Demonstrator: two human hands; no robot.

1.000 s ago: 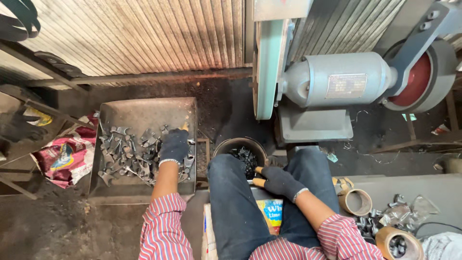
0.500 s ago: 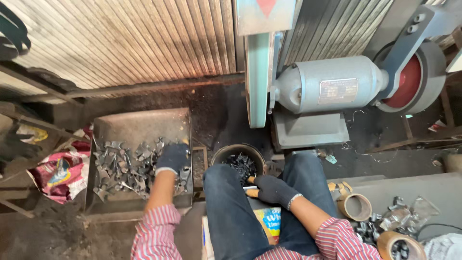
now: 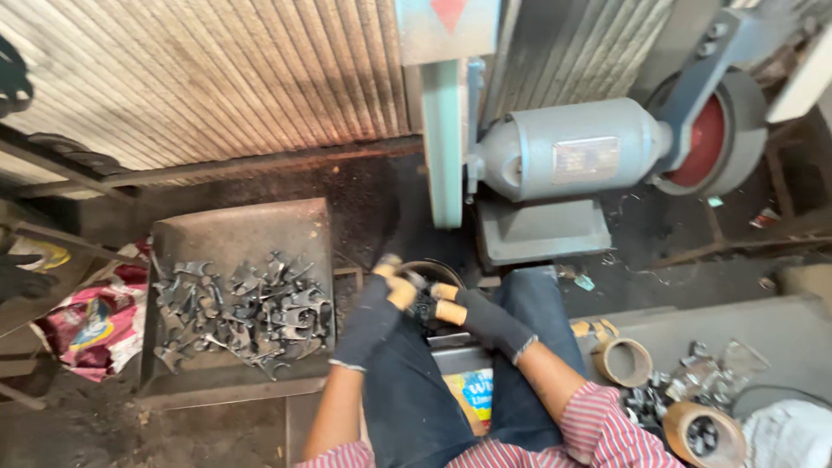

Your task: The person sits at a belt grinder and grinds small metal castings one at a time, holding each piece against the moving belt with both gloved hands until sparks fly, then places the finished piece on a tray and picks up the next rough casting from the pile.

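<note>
Grimy workshop floor before a grey bench grinder (image 3: 563, 160), seen from above.

Both gloved hands meeting over the dark round bucket (image 3: 433, 290) between the knees: left hand (image 3: 374, 312) and right hand (image 3: 472, 316), grips closed together on a small dark metal piece (image 3: 422, 305), shape unclear. Judged step: piece picked, held ready for grinding. Flat forged blanks (image 3: 243, 312), dull grey and jagged, heaped in the metal tray (image 3: 234, 230) at left.

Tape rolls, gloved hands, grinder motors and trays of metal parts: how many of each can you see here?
Tape rolls: 2
Gloved hands: 2, left hand, right hand
Grinder motor: 1
Tray of metal parts: 1
Total: 6
</note>
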